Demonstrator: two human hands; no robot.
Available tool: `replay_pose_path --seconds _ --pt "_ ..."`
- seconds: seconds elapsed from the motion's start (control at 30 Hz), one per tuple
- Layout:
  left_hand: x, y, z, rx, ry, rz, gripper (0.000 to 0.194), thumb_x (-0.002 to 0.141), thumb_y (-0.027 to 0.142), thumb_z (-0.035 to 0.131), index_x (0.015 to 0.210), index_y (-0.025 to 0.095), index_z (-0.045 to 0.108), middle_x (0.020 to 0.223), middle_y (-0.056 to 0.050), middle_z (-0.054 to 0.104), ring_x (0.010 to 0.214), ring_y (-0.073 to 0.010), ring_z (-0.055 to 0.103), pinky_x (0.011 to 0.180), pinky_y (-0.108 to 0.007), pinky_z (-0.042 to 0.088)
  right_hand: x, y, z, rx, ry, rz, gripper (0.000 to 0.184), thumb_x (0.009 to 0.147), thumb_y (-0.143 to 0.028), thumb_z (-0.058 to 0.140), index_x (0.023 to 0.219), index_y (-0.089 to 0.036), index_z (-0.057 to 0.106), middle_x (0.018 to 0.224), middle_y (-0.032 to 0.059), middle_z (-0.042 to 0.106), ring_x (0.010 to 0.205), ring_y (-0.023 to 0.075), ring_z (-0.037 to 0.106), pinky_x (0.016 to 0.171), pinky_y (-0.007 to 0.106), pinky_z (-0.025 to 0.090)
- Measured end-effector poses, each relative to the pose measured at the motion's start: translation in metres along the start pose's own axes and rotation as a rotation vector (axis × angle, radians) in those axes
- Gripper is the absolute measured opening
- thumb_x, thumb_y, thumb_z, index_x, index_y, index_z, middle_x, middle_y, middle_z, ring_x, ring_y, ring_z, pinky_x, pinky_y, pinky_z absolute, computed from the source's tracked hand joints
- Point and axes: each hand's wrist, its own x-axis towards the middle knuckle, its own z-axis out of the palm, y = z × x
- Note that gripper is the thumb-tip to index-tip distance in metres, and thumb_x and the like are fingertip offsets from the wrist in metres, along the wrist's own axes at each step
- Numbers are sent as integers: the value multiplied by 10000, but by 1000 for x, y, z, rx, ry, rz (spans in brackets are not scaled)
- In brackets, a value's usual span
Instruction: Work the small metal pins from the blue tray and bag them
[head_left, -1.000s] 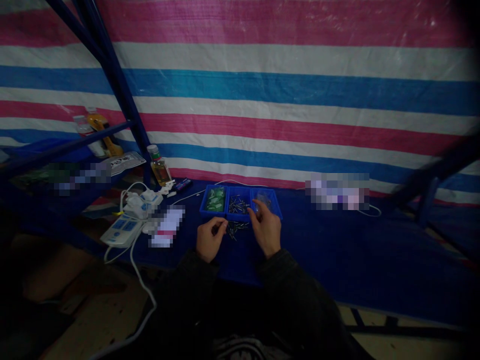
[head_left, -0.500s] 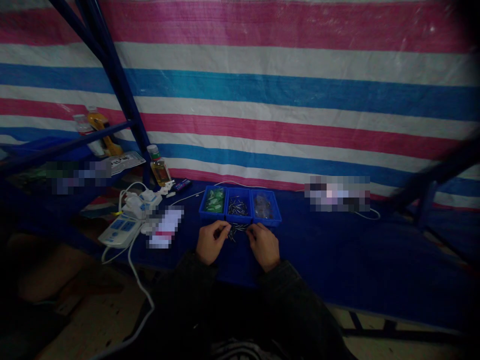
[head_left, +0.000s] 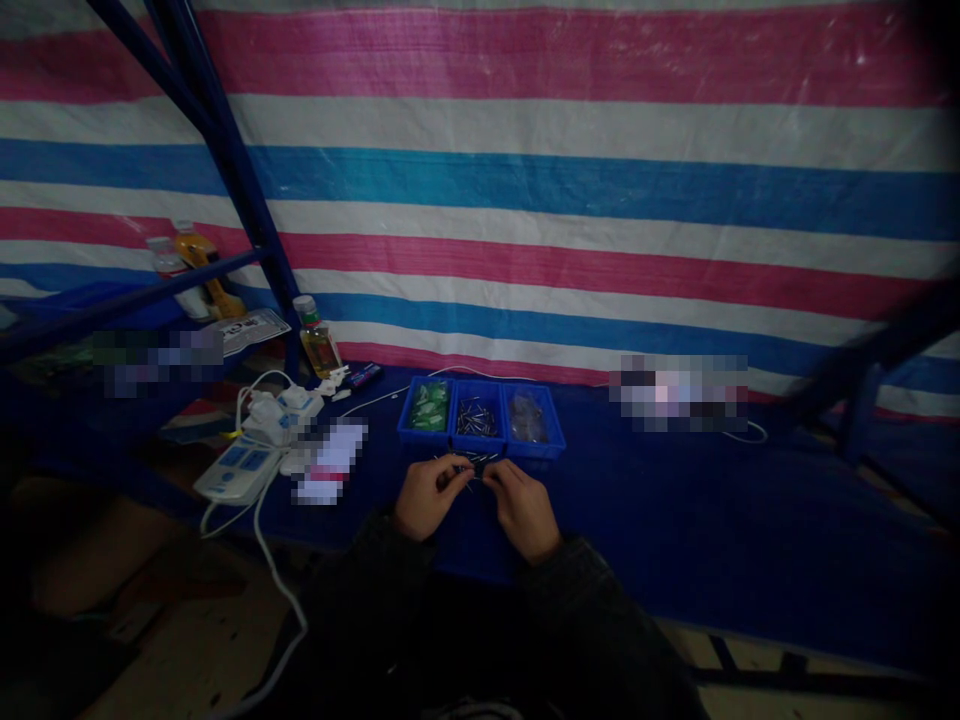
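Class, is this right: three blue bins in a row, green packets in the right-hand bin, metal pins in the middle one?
No: the head view shows the green packets in the left-hand bin, not the right-hand one. The metal pins stand as stated.

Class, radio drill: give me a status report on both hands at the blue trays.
Left hand, right hand meeting over loose small metal pins on blue cloth; hold unclear. Blue plastic tray of pins just beyond.

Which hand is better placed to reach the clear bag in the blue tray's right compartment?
Likely the right hand, which sits nearer, just below that clear bag; the left hand is farther off, beyond the metal pins.
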Motion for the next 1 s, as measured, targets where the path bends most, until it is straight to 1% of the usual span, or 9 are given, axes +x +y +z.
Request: replay_pose_path --seconds 0.1,0.3,0.43,0.57,0.7,0.77,1.0 --pt "0 1 0 10 -27 9 219 928 354 631 899 178 758 602 17 625 529 -106 521 528 -210 372 -1 -3 -1 69 43 -38 206 1028 -207 440 975 -238 637 924 51 698 847 187 689 798 286 514" --pt "-1 4 1 26 -88 43 171 915 315 656 942 178 754 595 27 611 526 -103 511 539 -216 379 -3 -6 -1 132 131 -93 218 1019 -195 465 1081 -236 670 967 59 728 854 187 711 802 308 553" --pt "-2 5 1 30 -88 121 150 923 284 649 922 170 746 713 -2 661 585 -105 539 581 -219 411 -4 -10 -4 176 181 -119 181 1020 -218 492 1072 -234 664 963 62 735 860 192 717 789 316 561" --pt "-2 9 0 31 -57 179 115 918 226 642 917 176 745 817 -28 708 669 -125 592 655 -234 458 -3 -13 -7 186 159 -100 185 1017 -197 480 1094 -223 647 992 72 711 901 196 700 814 319 554" --pt "-3 13 -2 -16 10 168 104 917 209 638 906 176 735 852 -34 748 725 -142 653 699 -240 495 -1 -10 -4 160 114 -92 213 1011 -181 469 1101 -232 655 1074 83 685 982 207 683 879 332 549" --pt "-4 13 -3 -35 26 158 102 916 206 639 912 179 737 865 -30 760 739 -144 673 715 -239 508 -1 -7 -2 156 107 -90 200 1004 -188 489 1093 -236 662 1084 80 684 981 208 685 885 333 552" --pt "-3 12 -2 -58 -18 126 100 912 205 646 930 181 742 895 -26 777 772 -145 707 713 -227 517 -2 -4 1 174 114 -63 151 1001 -207 510 995 -232 658 982 59 691 887 197 691 845 314 548"
